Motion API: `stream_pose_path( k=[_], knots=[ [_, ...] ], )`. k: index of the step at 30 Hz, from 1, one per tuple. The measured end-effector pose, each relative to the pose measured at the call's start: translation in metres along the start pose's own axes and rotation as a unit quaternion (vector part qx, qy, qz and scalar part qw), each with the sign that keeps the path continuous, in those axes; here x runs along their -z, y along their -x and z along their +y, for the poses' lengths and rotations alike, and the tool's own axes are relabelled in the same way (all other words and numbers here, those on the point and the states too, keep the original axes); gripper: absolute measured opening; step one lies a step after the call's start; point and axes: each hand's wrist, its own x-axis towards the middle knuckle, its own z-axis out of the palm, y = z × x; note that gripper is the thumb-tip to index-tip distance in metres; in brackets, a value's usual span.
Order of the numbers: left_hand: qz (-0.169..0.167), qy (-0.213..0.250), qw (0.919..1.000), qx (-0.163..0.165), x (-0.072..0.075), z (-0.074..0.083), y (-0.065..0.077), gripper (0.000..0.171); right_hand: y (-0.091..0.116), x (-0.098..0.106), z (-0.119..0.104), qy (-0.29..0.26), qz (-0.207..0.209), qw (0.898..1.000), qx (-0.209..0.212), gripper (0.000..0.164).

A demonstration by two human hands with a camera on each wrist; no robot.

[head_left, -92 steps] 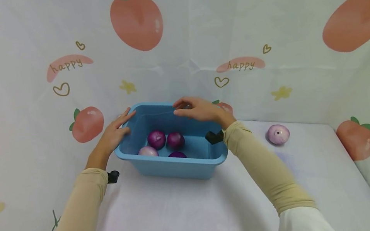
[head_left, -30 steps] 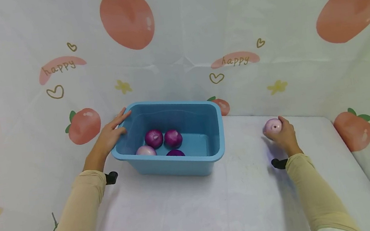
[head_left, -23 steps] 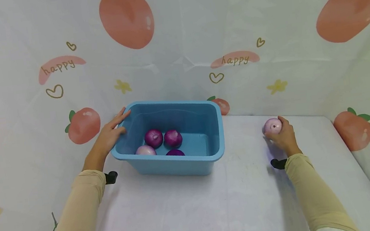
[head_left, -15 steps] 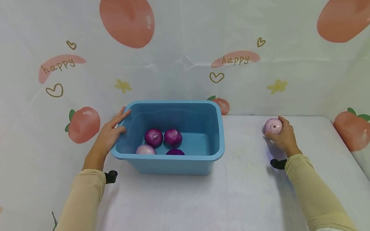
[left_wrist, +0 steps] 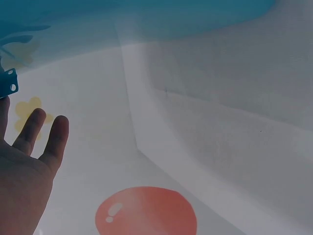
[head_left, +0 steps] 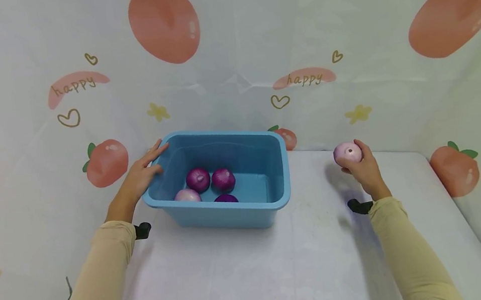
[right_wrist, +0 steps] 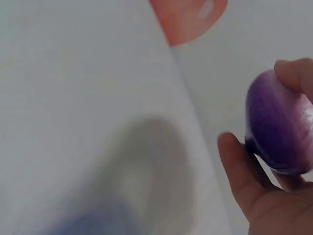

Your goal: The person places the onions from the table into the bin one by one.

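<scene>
My right hand [head_left: 365, 169] grips a pale purple onion [head_left: 347, 152] between thumb and fingers, above the right part of the table. In the right wrist view the onion [right_wrist: 281, 125] shows a darker purple side, and its shadow lies apart on the cloth. My left hand [head_left: 137, 181] rests at the left rim of a blue plastic tub [head_left: 226, 217], fingers extended and thumb over the edge. The left wrist view shows straight, spread fingers [left_wrist: 57, 142] beside the tub wall. Inside the tub lie two dark purple onions [head_left: 198, 180], a paler onion [head_left: 188, 195] and another dark onion [head_left: 226, 199] partly hidden by the front wall.
A white cloth covers the table [head_left: 221, 279]. Behind it hangs a white backdrop [head_left: 228, 55] printed with fruit, hearts and flowers, meeting the table along its back and right edges. The tub stands left of centre, close to the backdrop.
My right hand went from over the tub to the onion on the right, took hold of it, and has now raised it slightly up and left. My left hand stays at the rim.
</scene>
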Motion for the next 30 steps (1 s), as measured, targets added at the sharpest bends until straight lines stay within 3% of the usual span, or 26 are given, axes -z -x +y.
stream_pose_path(
  k=[3,9,13,19,24,30],
  knots=[
    [0.0,0.0,1.0,0.002,0.0,0.0,-0.001,0.067,-0.002,-0.003,-0.016,-0.025,-0.036,0.999,0.023,0.09],
    [0.0,-0.004,1.0,0.002,0.002,0.003,0.001,0.067,-0.003,-0.012,-0.05,-0.01,-0.076,0.994,0.084,0.087],
    [-0.001,-0.005,1.0,0.0,0.003,0.004,0.002,0.067,-0.004,-0.022,-0.076,-0.012,-0.106,0.989,0.1,0.088],
    [-0.001,0.004,1.0,-0.004,0.003,0.004,0.003,0.067,-0.003,-0.044,-0.114,0.056,-0.127,0.984,0.114,0.086],
    [0.001,0.008,1.0,-0.003,0.002,0.003,0.003,0.066,-0.002,-0.066,-0.144,0.102,-0.164,0.971,0.137,0.081],
    [0.001,0.008,1.0,-0.003,0.0,0.004,0.001,0.066,0.0,-0.095,-0.179,0.101,-0.232,0.951,0.18,0.076]
  ],
)
